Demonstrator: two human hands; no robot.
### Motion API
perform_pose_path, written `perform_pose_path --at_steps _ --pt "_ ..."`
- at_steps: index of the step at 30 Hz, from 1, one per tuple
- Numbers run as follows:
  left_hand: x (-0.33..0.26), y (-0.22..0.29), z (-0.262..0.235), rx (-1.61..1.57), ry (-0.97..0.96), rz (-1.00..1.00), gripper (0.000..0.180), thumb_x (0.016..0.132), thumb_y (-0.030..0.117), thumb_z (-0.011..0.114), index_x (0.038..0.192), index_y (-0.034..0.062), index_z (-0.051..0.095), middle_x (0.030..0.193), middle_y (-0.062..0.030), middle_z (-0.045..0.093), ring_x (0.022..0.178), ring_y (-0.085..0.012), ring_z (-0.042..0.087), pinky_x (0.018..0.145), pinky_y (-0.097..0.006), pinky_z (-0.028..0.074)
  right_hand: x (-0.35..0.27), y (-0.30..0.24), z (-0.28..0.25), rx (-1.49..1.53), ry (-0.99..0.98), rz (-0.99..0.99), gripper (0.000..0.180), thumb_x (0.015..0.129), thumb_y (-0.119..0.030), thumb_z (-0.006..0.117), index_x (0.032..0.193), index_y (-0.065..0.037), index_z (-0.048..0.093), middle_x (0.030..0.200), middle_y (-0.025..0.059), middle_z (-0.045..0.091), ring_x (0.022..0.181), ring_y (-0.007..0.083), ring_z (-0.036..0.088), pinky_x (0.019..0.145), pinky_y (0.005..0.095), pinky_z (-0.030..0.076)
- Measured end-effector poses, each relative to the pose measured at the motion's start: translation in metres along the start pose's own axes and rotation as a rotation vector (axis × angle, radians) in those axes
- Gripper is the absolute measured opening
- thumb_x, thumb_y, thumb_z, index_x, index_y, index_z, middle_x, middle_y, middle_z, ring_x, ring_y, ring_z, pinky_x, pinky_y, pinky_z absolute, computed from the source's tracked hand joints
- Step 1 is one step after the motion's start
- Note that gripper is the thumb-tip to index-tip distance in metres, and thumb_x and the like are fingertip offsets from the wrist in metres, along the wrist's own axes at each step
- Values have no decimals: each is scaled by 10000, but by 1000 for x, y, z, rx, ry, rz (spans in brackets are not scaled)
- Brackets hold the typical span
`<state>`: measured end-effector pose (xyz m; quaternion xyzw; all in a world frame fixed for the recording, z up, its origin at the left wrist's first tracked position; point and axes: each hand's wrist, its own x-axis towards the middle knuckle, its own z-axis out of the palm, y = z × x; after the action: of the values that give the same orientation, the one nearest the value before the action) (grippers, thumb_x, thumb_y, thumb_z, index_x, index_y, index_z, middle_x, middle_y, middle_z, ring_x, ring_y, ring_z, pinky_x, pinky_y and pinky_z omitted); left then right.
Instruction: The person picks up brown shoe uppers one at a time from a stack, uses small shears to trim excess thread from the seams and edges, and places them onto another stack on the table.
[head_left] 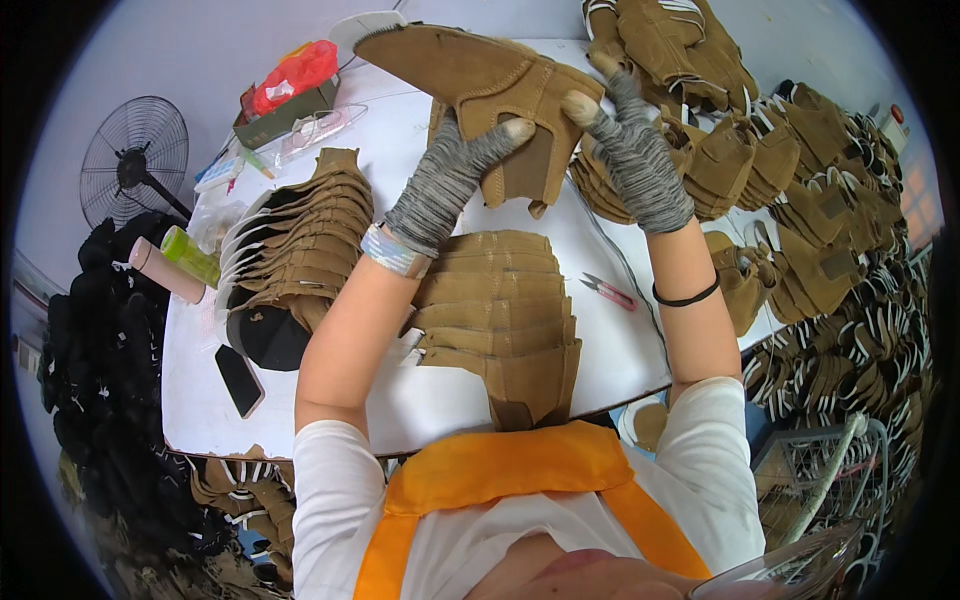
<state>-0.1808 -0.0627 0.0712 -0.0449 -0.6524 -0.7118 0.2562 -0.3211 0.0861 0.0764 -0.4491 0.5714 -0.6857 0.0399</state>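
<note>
Both my hands wear grey fingerless knit gloves and hold one tan suede shoe upper (490, 85) raised above the white table (420, 400). My left hand (450, 175) grips its lower left part, thumb on the front. My right hand (630, 150) pinches its right edge with the fingertips. Directly below, near the table's front edge, lies a fanned stack of tan suede pieces (500, 320). A second fanned stack (310, 235) lies to the left.
Pink-handled snips (608, 291) lie right of the front stack. A black phone (240, 380), a green bottle (190, 256) and a box with a red bag (285, 100) sit on the left. Heaps of tan uppers (800, 170) fill the right side. A fan (133, 160) stands far left.
</note>
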Motion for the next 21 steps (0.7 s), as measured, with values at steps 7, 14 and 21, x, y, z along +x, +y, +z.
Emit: perform_pose_path --at_steps 7,14,21 --pt "4 -27 -23 191 59 4 798 770 397 775 1347 9 385 1208 -102 564 1117 -201 556 962 -318 469 1 22 29 358 -164 323 981 704 -462 806 1392 -51 242 1266 200 447 1155 322 516 825 458 573" --pt "-45 18 -48 1046 -118 -268 393 888 367 647 1065 17 682 925 -138 696 897 -190 654 824 -292 490 -3 72 34 365 -180 505 814 749 -362 801 1285 14 317 1151 196 540 1033 278 590 767 389 595" --pt "-95 -5 -47 1103 142 91 360 861 361 664 1035 47 694 903 -127 679 845 -253 644 795 -356 498 -32 71 36 166 -468 545 773 796 -492 718 1245 69 432 1122 171 597 972 200 627 801 307 559"
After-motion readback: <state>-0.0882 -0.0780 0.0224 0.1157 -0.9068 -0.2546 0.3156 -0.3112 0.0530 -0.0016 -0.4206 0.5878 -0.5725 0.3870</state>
